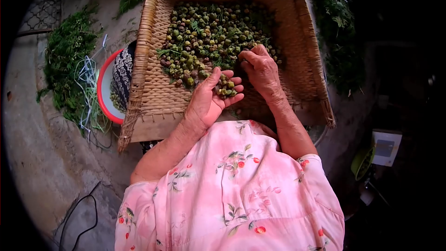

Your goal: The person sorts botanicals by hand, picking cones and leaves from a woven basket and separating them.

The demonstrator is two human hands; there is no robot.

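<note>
A woven basket tray (162, 94) lies across my lap, with a wide layer of small green and brown seed pods (204, 37) and bits of green leaf in it. My left hand (211, 95) is palm up over the tray's near part, its fingers curled around a small heap of pods (225, 87). To its right, my right hand (261, 67) is over the near right edge of the pod layer, fingers bent and pinched together. Whatever is between those fingertips is too small to make out.
Left of the tray stands a red-rimmed basin (103, 104) with patterned cloth and some pods. Green sprigs (69, 60) and pale strings (87, 81) lie beyond it. More greenery (337, 28) is on the right. A black cable (95, 204) crosses the floor; a white box (386, 148) sits lower right.
</note>
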